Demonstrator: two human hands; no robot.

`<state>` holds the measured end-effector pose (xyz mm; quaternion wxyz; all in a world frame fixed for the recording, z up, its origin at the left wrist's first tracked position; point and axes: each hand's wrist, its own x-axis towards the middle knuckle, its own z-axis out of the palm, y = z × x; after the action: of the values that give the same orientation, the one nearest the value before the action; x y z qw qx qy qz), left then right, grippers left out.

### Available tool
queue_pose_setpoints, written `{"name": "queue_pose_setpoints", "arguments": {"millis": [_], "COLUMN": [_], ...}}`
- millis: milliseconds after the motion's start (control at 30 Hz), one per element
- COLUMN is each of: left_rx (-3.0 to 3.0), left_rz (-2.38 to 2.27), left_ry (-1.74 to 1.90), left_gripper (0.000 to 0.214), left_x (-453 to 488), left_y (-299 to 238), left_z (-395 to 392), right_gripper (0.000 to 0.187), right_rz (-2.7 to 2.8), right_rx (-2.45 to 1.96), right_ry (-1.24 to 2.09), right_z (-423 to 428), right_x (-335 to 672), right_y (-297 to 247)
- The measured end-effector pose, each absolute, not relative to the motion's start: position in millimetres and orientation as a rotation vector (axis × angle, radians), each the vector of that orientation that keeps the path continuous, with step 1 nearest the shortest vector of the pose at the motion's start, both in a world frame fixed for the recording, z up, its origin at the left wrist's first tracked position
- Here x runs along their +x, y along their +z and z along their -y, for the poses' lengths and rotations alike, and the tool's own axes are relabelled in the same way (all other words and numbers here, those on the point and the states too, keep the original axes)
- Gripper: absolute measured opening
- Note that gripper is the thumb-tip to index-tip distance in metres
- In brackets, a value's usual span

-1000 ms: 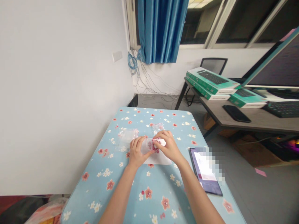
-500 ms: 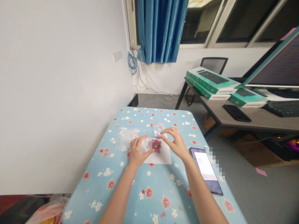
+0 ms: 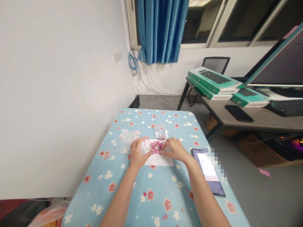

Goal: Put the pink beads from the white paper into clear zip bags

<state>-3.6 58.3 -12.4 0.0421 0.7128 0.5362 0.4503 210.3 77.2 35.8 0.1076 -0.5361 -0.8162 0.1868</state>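
Note:
A loose cluster of small pink beads [image 3: 156,147] lies on a white sheet [image 3: 157,161] in the middle of the table. My left hand [image 3: 138,153] rests on the sheet's left part, fingers bent and thumb stretched toward the beads with a gap between. From the other side my right hand [image 3: 175,149] reaches in, its curved fingertips and thumb at the beads' right edge, a small gap between them. No held thing shows in it. Just behind is a clear zip bag [image 3: 161,130] with a few pink beads near its lower edge.
More clear plastic bags [image 3: 129,136] lie left of the sheet. A phone [image 3: 209,173] with a lit screen sits near the flowered table's [image 3: 106,195] right edge. Beyond stands a desk [image 3: 217,108] with green keyboard boxes [image 3: 213,82], a black phone [image 3: 239,113] and a monitor [image 3: 279,63].
My right hand has come down and left from above the sheet to the beads. The beads look more spread out. My left hand stays almost in place.

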Motion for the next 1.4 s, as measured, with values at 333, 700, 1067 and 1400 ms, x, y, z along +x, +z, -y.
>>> {"name": "queue_pose_setpoints", "arguments": {"millis": [333, 700, 1067, 1400], "left_rx": [2.188, 2.184, 2.201, 2.287], "left_rz": [-1.64, -1.644, -1.648, -1.619], "left_ry": [1.37, 1.369, 1.37, 1.348], "left_gripper": [0.057, 0.057, 0.057, 0.059], "left_x": [-3.3, -2.4, -2.4, -1.2], "left_y": [-11.6, -9.8, -9.3, -6.8], "left_z": [-58.2, -57.6, -57.4, -55.6], "right_gripper": [0.005, 0.01, 0.008, 0.015], "right_rz": [2.419, 2.494, 2.398, 1.991], "right_rx": [-1.522, -1.575, -1.538, -1.218], "right_ry": [0.49, 0.395, 0.417, 0.48], "right_z": [-76.1, -75.9, -74.6, -70.5], "right_x": [202.5, 195.1, 197.7, 184.4], "right_y": [33.3, 30.5, 39.0, 60.4]}}
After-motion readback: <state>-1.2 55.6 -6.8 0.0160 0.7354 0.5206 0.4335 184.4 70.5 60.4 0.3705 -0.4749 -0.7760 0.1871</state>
